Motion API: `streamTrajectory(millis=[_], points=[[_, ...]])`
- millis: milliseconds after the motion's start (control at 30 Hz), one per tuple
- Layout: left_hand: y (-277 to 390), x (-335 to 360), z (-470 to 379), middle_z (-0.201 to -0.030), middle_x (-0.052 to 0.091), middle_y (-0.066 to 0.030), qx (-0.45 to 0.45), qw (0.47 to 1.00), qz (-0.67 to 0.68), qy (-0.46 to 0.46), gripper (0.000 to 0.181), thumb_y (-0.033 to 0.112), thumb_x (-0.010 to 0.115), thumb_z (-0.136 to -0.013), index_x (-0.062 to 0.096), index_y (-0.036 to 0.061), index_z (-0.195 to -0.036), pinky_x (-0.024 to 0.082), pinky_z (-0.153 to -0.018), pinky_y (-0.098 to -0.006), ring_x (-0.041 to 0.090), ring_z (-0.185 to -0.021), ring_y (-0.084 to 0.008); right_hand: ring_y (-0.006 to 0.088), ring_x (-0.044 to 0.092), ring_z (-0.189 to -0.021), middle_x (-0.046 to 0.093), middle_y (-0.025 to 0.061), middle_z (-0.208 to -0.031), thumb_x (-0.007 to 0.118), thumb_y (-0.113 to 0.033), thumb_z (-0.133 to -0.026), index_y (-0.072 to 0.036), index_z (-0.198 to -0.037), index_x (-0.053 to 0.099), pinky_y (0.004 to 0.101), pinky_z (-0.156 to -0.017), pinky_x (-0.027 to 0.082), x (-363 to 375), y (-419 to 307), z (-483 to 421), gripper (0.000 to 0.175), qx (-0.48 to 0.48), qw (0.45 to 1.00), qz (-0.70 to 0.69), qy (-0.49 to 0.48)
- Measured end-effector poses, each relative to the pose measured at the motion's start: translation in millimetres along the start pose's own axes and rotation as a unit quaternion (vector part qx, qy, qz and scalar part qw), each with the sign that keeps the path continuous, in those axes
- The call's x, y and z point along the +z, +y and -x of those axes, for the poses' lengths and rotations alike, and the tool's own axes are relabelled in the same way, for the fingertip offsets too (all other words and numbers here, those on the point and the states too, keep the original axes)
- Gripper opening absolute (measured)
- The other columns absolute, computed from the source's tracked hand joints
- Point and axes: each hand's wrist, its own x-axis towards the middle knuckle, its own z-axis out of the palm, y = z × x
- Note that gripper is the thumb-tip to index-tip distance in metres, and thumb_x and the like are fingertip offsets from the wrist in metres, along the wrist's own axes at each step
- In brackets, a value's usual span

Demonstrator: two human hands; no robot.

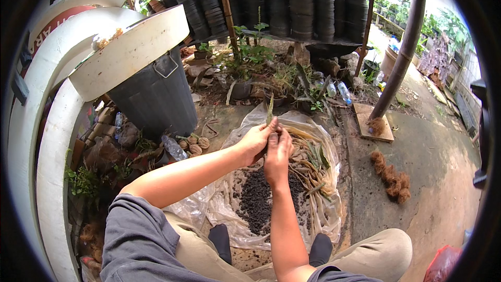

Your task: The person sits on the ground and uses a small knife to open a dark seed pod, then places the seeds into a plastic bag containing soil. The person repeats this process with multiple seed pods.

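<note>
My left hand (255, 141) grips a narrow green plant leaf or cutting (270, 109), which points up and away from me. Against it, at the lower end of the plant, is my right hand (278, 145), its fingers bent; what they hold is hidden. Both hands are above a spread plastic sheet (332, 160). Dark crumbly soil (254, 199) is heaped on the sheet below my wrists. Right of the heap lie long, dry tan leaves (307, 172) with some green leaf pieces (319, 156) among them.
A large black bin (156, 94) stands at the left, beside a plastic bottle (174, 148) and several round brown husks (195, 145). Brown fibre clumps (391, 178) lie on the concrete at the right, near a dark post (403, 58). Stacked black pots (301, 6) line the back.
</note>
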Motion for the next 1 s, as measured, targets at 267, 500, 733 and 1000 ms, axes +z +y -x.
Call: streamTrajectory(millis=[267, 500, 733, 1000], points=[[20.9, 14.2, 14.2, -0.159, 0.036, -0.0175, 0.079, 0.994, -0.068, -0.030, 0.099, 0.075, 0.046, -0.097, 0.029, -0.0009, -0.158, 0.028, -0.120, -0.0461, 0.037, -0.143, -0.0280, 0.0278, 0.067, -0.104, 0.064, 0.0162, -0.122, 0.062, -0.024, -0.102, 0.006, -0.138, 0.046, 0.0395, -0.094, 0.055, -17.1, -4.7, -6.4, 0.049, 0.144, 0.947, -0.274, -0.086], [20.8, 5.7, -0.1, -0.157, 0.038, -0.0170, 0.052, 0.995, -0.071, 0.043, 0.095, 0.077, 0.042, -0.098, 0.032, 0.0042, -0.158, 0.020, -0.121, -0.0486, 0.025, -0.151, -0.0278, 0.0136, 0.064, -0.079, 0.067, 0.0007, -0.095, 0.066, -0.027, -0.101, -0.013, -0.097, 0.062, 0.0254, -0.057, 0.049, -41.8, -12.2, -18.1, 0.015, 0.357, 0.717, -0.597, -0.042], [7.4, -2.4, -9.9, -0.142, 0.053, -0.0141, 0.034, 0.997, -0.057, 0.031, 0.082, 0.071, 0.045, -0.101, 0.044, 0.0039, -0.149, 0.032, -0.113, -0.0439, 0.045, -0.134, -0.0254, 0.0143, 0.056, -0.059, 0.054, -0.0009, -0.070, 0.055, -0.031, -0.107, -0.012, -0.082, 0.054, 0.0277, -0.046, 0.039, -43.8, -13.4, -17.8, 0.032, 0.345, 0.740, -0.576, -0.038], [7.5, 3.6, -6.4, -0.115, 0.060, -0.0030, -0.003, 0.999, -0.042, 0.021, 0.061, 0.063, 0.052, -0.102, 0.057, 0.0099, -0.132, 0.044, -0.088, -0.0327, 0.056, -0.107, -0.0144, 0.0145, 0.064, -0.063, 0.062, 0.0009, -0.075, 0.061, -0.035, -0.104, -0.010, -0.085, 0.060, 0.0271, -0.048, 0.047, -35.1, -19.8, -16.7, 0.031, 0.343, 0.781, -0.522, -0.006]])
